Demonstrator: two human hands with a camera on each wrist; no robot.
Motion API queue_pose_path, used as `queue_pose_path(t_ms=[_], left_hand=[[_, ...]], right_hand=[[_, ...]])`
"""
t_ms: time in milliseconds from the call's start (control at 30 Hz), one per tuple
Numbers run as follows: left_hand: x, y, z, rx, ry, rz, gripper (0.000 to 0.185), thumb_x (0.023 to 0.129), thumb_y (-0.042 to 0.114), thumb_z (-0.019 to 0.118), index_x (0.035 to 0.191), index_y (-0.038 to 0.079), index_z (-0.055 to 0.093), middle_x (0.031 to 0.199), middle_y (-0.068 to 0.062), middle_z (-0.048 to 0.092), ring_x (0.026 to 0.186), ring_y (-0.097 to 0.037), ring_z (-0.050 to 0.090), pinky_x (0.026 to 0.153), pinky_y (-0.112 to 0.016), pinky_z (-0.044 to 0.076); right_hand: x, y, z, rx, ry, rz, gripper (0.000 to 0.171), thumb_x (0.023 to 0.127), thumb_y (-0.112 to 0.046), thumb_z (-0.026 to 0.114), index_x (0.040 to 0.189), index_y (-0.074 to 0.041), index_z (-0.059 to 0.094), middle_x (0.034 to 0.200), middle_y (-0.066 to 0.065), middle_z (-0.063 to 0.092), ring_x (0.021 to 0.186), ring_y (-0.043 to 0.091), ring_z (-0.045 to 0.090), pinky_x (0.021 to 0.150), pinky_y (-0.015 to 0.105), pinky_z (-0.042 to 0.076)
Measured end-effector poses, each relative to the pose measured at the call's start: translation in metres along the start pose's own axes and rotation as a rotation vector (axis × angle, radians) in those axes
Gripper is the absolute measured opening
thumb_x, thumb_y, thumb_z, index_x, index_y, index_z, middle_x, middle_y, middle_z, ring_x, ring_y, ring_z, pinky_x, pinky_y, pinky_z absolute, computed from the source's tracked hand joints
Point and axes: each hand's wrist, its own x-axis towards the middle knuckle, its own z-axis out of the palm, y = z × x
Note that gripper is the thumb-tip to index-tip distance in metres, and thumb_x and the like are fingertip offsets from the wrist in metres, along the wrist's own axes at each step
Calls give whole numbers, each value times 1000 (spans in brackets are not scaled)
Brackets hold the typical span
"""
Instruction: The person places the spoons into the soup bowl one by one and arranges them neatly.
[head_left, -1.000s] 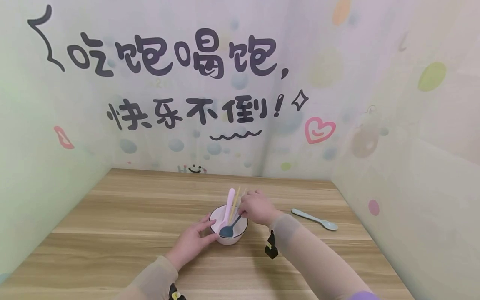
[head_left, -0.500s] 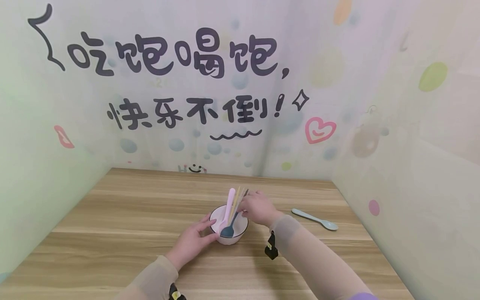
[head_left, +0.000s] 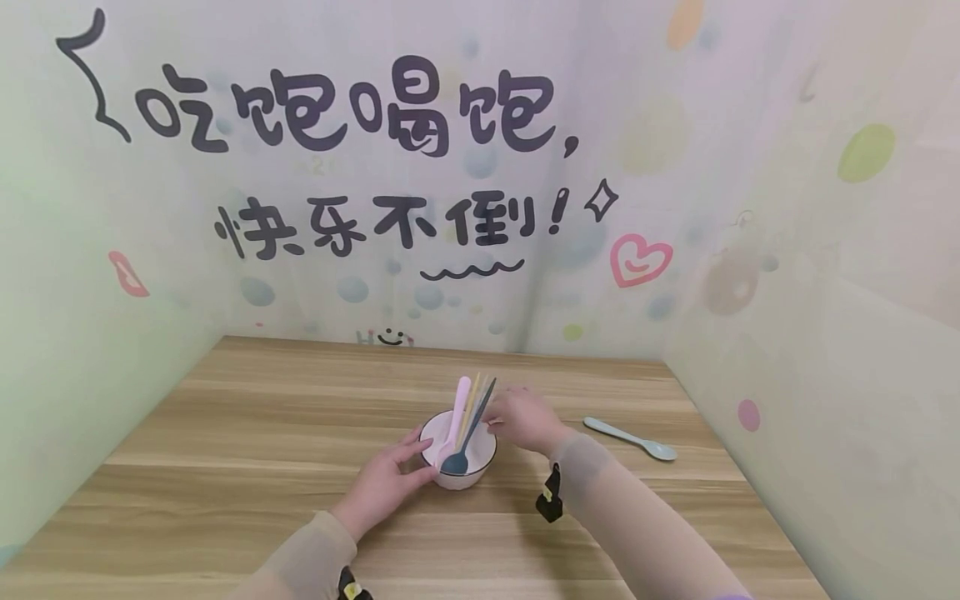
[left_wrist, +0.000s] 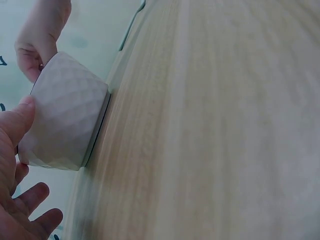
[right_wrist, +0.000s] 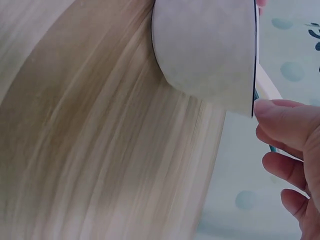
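Note:
A white bowl (head_left: 460,481) with a dark rim stands on the table; its faceted outside shows in the left wrist view. My left hand (head_left: 385,486) holds it by the rim, thumb at the front. Inside it lean a pink spoon (head_left: 460,407), a dark blue spoon (head_left: 474,426) and thin yellowish sticks like chopsticks (head_left: 468,408). The dark blue spoon's head lies low at the front of the bowl and its handle points up past the far rim. My right hand (head_left: 528,419) is beside that handle, fingers loosely bent, thumb tip (right_wrist: 264,106) right at the rim.
A pale blue spoon (head_left: 630,438) lies on the wooden table (head_left: 225,467) to the right of the bowl, beyond my right wrist. Walls with printed patterns and dark lettering (head_left: 420,225) close off the back and both sides.
The dark blue spoon's handle has swung more upright and now leans on the rim. My right hand has let go of it and shifted slightly right. The left hand and bowl stayed put.

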Motion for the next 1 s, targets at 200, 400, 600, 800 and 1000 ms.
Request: queue_pose_path(t_ms=[200,400,600,800,1000], left_hand=[[0,0,1,7,-3,-8,53,83,37,75,129,14,63,149,-5,42,137,-34,36,110,-53,29],[0,-1,1,1,0,-8,53,83,37,75,129,14,63,150,-5,41,137,-34,36,111,-53,29],[1,-2,2,-2,1,-1,52,83,36,75,129,13,63,150,-6,41,137,-34,36,111,-53,29],[1,-1,1,-7,8,3,51,83,32,76,128,11,63,149,-6,41,136,-33,37,111,-52,29],[1,-1,2,-7,9,4,51,83,32,76,128,11,63,149,-7,41,136,-34,37,111,-52,29]], right_hand=[[-9,12,1,174,39,103,6,85,-18,74,89,-15,77,82,-8,67,79,10,59,74,30,50],[-21,25,6,351,77,275,9,87,-16,72,93,-9,75,89,-4,67,84,12,61,77,34,52],[-32,43,11,471,129,508,9,90,-17,68,92,-10,73,91,-1,67,80,13,60,72,35,53],[-48,59,12,506,161,723,19,94,-24,63,99,-8,71,94,4,67,80,18,58,69,36,50],[-61,67,12,484,204,920,29,96,-27,56,108,-2,66,101,11,66,85,24,59,71,40,49]])
